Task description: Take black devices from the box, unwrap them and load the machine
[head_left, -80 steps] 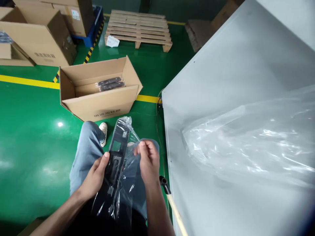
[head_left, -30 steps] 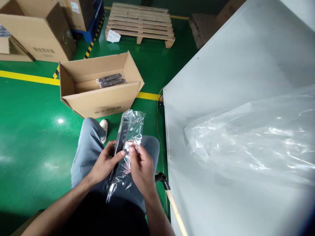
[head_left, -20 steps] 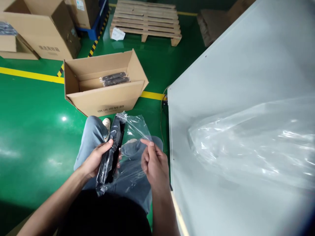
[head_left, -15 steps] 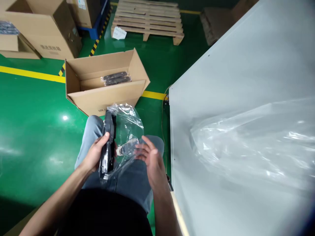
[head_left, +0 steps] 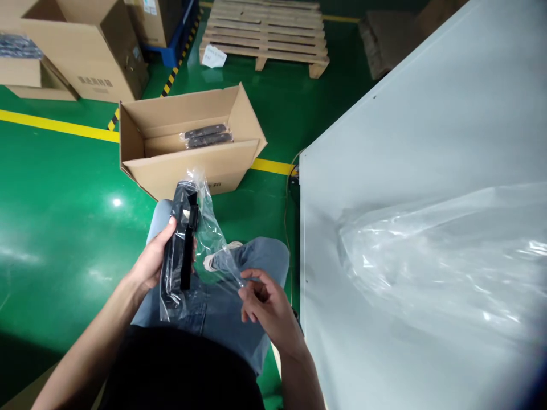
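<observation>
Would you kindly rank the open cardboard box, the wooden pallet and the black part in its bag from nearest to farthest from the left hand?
1. Black part: in the left hand.
2. Open cardboard box: floor, just ahead.
3. Wooden pallet: far back.

There is one view only, from a camera worn on the person's head, so no second view shares the scene. It looks forward and steeply down over the person's lap, close to the hands (head_left: 149,265), which sit low in the picture left of centre. Beyond the hands, further off, the open box (head_left: 188,165) stands on the green floor (head_left: 55,216), with the pallet (head_left: 265,34) behind the box at the top edge. Right of the hands, the grey surface (head_left: 405,142) fills the right half, seen obliquely from its corner.
</observation>
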A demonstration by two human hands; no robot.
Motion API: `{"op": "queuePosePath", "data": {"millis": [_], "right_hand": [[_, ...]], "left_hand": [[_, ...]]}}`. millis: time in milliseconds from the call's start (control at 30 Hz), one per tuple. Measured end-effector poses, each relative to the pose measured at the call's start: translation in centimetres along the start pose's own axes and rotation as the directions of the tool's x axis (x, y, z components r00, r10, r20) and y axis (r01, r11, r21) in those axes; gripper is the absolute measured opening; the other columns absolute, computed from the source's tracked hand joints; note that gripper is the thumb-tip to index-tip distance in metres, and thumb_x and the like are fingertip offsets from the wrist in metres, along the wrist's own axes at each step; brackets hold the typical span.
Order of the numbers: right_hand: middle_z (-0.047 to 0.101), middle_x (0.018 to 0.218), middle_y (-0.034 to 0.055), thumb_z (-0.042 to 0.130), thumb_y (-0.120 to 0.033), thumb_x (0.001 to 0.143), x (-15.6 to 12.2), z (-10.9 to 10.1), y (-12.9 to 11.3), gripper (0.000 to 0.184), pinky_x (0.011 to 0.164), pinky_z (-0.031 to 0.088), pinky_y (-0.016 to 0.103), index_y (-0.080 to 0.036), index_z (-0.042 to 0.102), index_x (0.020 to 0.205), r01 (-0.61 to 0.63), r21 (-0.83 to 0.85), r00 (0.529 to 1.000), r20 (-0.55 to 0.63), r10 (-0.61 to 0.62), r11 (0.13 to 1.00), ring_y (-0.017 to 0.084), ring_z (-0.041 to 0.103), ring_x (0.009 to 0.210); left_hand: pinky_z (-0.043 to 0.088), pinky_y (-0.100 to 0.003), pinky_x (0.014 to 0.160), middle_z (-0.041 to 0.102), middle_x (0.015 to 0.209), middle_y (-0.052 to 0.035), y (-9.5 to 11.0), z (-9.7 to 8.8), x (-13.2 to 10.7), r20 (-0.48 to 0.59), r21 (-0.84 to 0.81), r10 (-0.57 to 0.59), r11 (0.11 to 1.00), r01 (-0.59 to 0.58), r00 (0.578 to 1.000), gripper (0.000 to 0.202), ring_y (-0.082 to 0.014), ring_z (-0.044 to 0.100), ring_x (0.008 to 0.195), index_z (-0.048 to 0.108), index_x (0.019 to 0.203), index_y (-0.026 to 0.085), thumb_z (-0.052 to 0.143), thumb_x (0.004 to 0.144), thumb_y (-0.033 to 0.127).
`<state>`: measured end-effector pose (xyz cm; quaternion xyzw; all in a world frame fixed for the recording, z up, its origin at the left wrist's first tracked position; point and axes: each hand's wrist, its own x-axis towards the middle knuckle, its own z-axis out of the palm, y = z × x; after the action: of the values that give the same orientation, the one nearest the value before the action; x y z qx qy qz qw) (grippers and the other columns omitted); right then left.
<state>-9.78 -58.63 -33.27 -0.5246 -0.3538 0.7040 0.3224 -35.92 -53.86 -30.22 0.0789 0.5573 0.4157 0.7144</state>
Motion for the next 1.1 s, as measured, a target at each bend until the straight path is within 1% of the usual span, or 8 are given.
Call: {"op": "queuePosePath", "data": {"millis": [133, 333, 433, 533, 667, 800, 967, 1100], "right_hand": [[0.066, 0.073, -0.0019, 0.088, -0.060, 0.073, 0.4, -3.5, 1.1, 0.071, 0.057, 0.057, 0.032, -0.022, 0.063, 0.127, 0.113, -0.095, 0.989, 0.106, -0.103, 0.989, 0.016, 0.064, 0.057], [0.068, 0.129, 0.0132, 0.083, -0.055, 0.082, 1.6, -0.9, -2.6, 0.074, 0.103, 0.058, 0.047, -0.027, 0.055, 0.145, 0.370, -0.377, 0.842, -0.251, -0.478, 0.849, 0.027, 0.068, 0.119], [0.072, 0.093, 0.0047, 0.069, -0.058, 0.094, 2.5, 1.5, -5.3, 0.042, 0.079, 0.060, 0.034, -0.023, 0.071, 0.117, 0.352, -0.402, 0.788, -0.360, -0.500, 0.845, 0.018, 0.071, 0.084], [0.045, 0.055, -0.0070, 0.058, -0.068, 0.097, 3.3, 1.7, -6.3, 0.049, 0.047, 0.042, 0.024, -0.021, 0.070, 0.091, 0.325, -0.270, 0.773, -0.477, -0.419, 0.906, 0.009, 0.047, 0.046], [0.035, 0.052, -0.0116, 0.068, -0.074, 0.088, 3.3, 0.6, -6.0, 0.053, 0.036, 0.027, 0.022, -0.021, 0.066, 0.088, 0.343, -0.013, 0.815, -0.492, -0.305, 0.939, 0.006, 0.034, 0.035], [0.038, 0.055, -0.0115, 0.070, -0.071, 0.088, 2.0, 0.7, -6.5, 0.049, 0.033, 0.025, 0.021, -0.022, 0.063, 0.090, 0.348, 0.077, 0.835, -0.479, -0.271, 0.934, 0.005, 0.030, 0.035], [0.038, 0.055, -0.0110, 0.066, -0.069, 0.092, 0.1, 1.4, -7.9, 0.044, 0.031, 0.025, 0.019, -0.025, 0.062, 0.100, 0.370, 0.055, 0.821, -0.487, -0.299, 0.927, 0.006, 0.028, 0.037], [0.037, 0.055, -0.0116, 0.065, -0.068, 0.093, -0.5, 1.8, -8.7, 0.043, 0.030, 0.025, 0.020, -0.027, 0.062, 0.103, 0.374, 0.070, 0.827, -0.476, -0.298, 0.925, 0.006, 0.027, 0.036]], "left_hand": [[0.047, -0.026, 0.052, 0.067, 0.070, -0.0050, -0.6, -0.1, -0.4, -0.086, 0.123, 0.100, 0.988, -0.089, 0.991, 0.073, -0.0153, 0.058, 0.056, 0.073, 0.094, 0.009, 0.077, 0.075, 0.080], [0.052, -0.029, 0.092, 0.076, 0.113, -0.0072, -3.0, 1.6, -2.6, 0.147, 0.471, 0.275, 0.825, -0.311, 0.950, 0.060, -0.0263, 0.067, 0.108, 0.074, 0.119, 0.018, 0.071, 0.088, 0.069], [0.050, -0.031, 0.100, 0.074, 0.123, -0.0059, -4.0, 2.2, -4.0, 0.247, 0.519, 0.202, 0.798, -0.305, 0.948, 0.053, -0.0266, 0.065, 0.114, 0.072, 0.126, 0.022, 0.070, 0.092, 0.062], [0.056, -0.034, 0.089, 0.076, 0.106, -0.0098, -4.5, 1.4, -4.7, 0.196, 0.409, 0.088, 0.898, -0.163, 0.977, 0.061, -0.0274, 0.069, 0.099, 0.075, 0.119, 0.017, 0.076, 0.084, 0.067], [0.052, -0.030, 0.052, 0.071, 0.084, -0.0112, -4.8, -0.2, -4.4, 0.272, 0.069, -0.176, 0.984, 0.163, 0.946, 0.079, -0.0206, 0.063, 0.062, 0.073, 0.119, 0.012, 0.070, 0.079, 0.080], [0.059, -0.034, 0.062, 0.074, 0.098, -0.0174, -5.4, -0.6, -3.1, 0.379, 0.034, -0.247, 0.967, 0.254, 0.892, 0.076, -0.0277, 0.071, 0.079, 0.074, 0.116, 0.012, 0.073, 0.078, 0.078], [0.058, -0.036, 0.078, 0.073, 0.103, -0.0142, -5.7, -0.1, -1.6, 0.410, 0.182, -0.107, 0.983, 0.033, 0.906, 0.076, -0.0276, 0.070, 0.091, 0.071, 0.119, 0.015, 0.084, 0.071, 0.073], [0.050, -0.028, 0.087, 0.069, 0.111, -0.0048, -5.8, 0.9, -1.2, 0.372, 0.418, 0.088, 0.873, -0.251, 0.924, 0.073, -0.0200, 0.062, 0.098, 0.063, 0.125, 0.021, 0.099, 0.065, 0.044]]}}
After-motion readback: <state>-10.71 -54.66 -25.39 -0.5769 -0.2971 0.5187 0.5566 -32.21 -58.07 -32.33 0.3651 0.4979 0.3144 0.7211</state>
